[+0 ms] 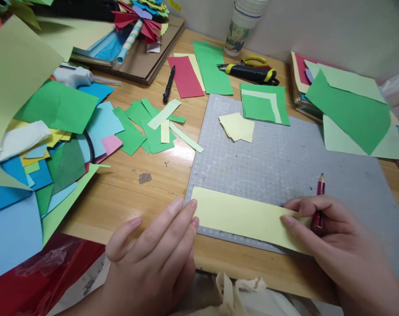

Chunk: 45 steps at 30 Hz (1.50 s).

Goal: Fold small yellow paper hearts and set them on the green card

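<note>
A pale yellow paper strip lies along the near edge of the grey cutting mat. My right hand pinches its right end between thumb and index finger. A dark red pencil is also tucked in that hand, its tip pointing up and away. My left hand has its fingers stretched out, the fingertips touching the strip's left end. Farther back on the mat are cut yellow paper pieces and a stack of green squares with a light green angled piece on top.
Green paper scraps lie left of the mat, near a black pen. Pliers and stacked paper cups stand behind. A heap of coloured paper and a glue gun fill the left side; more paper sheets are at right.
</note>
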Available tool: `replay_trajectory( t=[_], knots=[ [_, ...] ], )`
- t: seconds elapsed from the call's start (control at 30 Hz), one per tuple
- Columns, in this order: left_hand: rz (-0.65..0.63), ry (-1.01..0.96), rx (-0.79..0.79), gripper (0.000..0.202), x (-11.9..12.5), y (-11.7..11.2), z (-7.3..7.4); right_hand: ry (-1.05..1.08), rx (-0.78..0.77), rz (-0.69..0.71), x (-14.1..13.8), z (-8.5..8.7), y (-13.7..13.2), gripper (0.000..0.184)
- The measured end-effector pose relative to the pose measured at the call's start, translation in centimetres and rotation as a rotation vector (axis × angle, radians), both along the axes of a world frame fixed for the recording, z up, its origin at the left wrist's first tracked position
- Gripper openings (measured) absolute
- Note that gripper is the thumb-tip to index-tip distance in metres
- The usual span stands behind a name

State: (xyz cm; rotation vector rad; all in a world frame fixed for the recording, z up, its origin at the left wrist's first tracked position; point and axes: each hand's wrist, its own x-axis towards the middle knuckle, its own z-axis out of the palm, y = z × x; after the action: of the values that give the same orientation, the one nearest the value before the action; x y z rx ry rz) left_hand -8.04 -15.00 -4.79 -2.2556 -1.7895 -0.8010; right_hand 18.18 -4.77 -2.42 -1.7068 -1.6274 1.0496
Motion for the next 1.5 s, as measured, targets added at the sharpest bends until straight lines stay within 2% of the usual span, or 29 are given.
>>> replay_trajectory(
  t=[0.13, 0.37, 0.77, 1.1, 1.27, 1.4, 1.47, 1.5],
  knots=[
    [0.015, -0.024, -0.023, 0.026, 0.1, 0.3, 0.2, -0.011, -0.011, 0.043, 0.1, -0.1, 0.1, 0.027],
    [0.014, -0.049, -0.038, 0.022, 0.2, 0.5, 0.4, 0.003, -0.026, 0.027, -0.1, -0.1, 0.2, 0.027],
    [-0.006, -0.078, -0.064, 0.018, 0.2, 0.9, 0.9, -0.094, -0.059, 0.143, 0.4, -0.1, 0.6, 0.023],
    [-0.025, -0.103, -0.074, 0.011, 0.0, 2.6, 2.0, -0.258, 0.03, 0.193, 1.0, -0.2, 0.6, 0.019],
    [-0.068, -0.074, -0.097, 0.023, 0.0, 3.7, 2.3, -0.307, 0.036, 0.271, 0.9, 0.1, 0.6, 0.016],
    [-0.046, -0.041, -0.186, 0.03, 0.2, 4.9, 2.5, -0.363, 0.06, 0.339, 0.9, 0.6, 0.7, 0.014],
    [-0.042, -0.055, -0.216, 0.03, 0.2, 5.3, 2.5, -0.401, 0.132, 0.304, 1.5, 0.3, 0.7, 0.012],
    [-0.049, -0.068, -0.218, 0.03, 0.2, 5.4, 2.5, -0.403, 0.196, 0.232, 1.9, 0.0, 0.5, 0.013]
  ],
)
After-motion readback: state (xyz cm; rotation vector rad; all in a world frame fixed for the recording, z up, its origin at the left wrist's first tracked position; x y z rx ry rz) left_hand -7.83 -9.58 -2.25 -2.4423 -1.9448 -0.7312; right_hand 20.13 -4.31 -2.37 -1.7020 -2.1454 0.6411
